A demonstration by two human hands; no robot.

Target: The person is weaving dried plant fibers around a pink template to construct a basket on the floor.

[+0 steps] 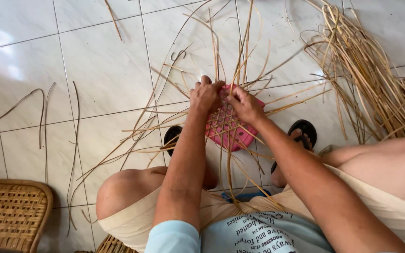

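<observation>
- The left hand (206, 95) is curling its fingers over the far left edge of the pink woven base (228, 125), pinching thin rattan strips (221, 119) there.
- The right hand (244, 106) is pressing down on the upper right part of the pink woven base, fingertips together on a strip.
- The pink woven base is sitting low between the person's knees, above the white tiled floor (104, 65).
- Loose strips are fanning outward from the base in all directions.
- A bundle of rattan strands (376, 79) is lying well right of the base.
- A woven cane stool (10, 213) is standing far to the lower left of the base.
- Black sandals (303, 131) are flanking the base.
</observation>
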